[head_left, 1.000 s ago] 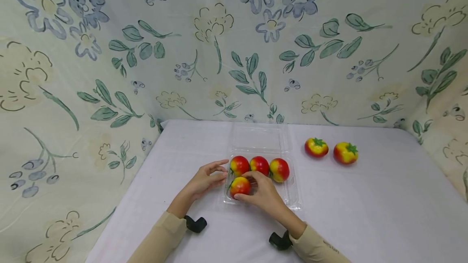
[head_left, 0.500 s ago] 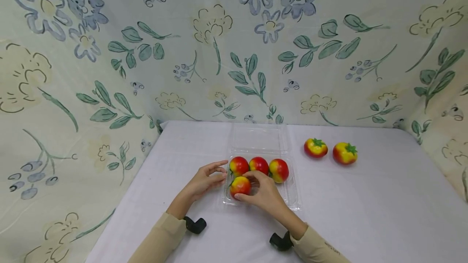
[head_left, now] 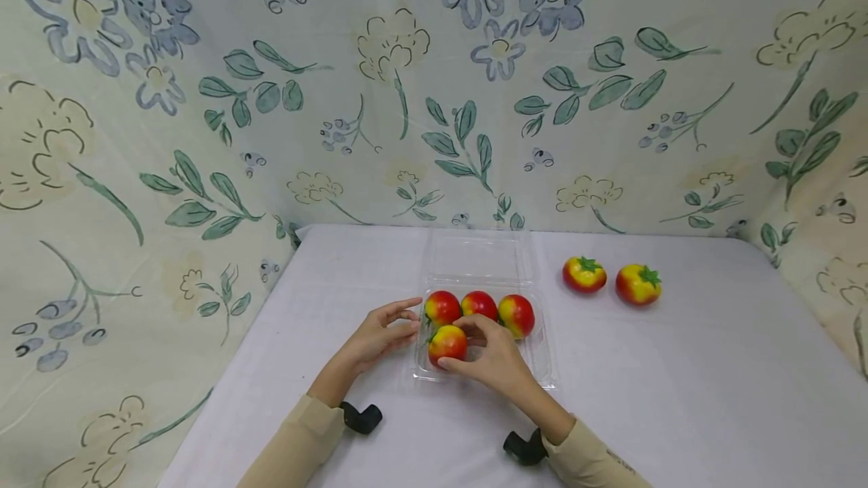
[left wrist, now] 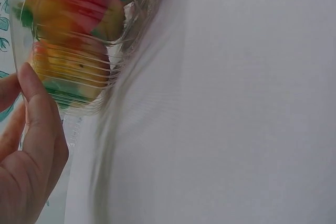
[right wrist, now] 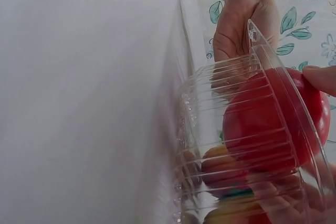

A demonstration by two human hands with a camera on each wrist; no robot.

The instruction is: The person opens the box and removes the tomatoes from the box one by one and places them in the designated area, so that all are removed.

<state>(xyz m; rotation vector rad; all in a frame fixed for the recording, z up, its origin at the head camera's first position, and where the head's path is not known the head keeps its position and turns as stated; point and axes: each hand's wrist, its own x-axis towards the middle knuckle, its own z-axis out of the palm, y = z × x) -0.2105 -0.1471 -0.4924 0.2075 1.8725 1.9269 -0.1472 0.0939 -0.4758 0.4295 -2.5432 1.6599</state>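
A hinged clear plastic box (head_left: 543,352) lies open on the table. Three red-and-yellow tomatoes (head_left: 517,316) fill its back row. At its front left is another tomato (head_left: 447,345), which my right hand (head_left: 498,356) holds from the right, thumb in front and fingers behind. In the right wrist view this tomato (right wrist: 262,124) shows red through the ribbed wall, the thumb at its top. My left hand (head_left: 380,333) is at the box's left edge; in the left wrist view, its fingertips (left wrist: 30,80) pinch the rim.
Two more tomatoes, one nearer (head_left: 583,275) and one farther right (head_left: 638,285), sit on the white tablecloth (head_left: 678,382) right of the box. The box's lid (head_left: 480,256) lies folded back toward the floral curtain (head_left: 468,96).
The held tomato has shifted slightly to the right and turned a little under my right hand. My left hand stays at the box's edge.
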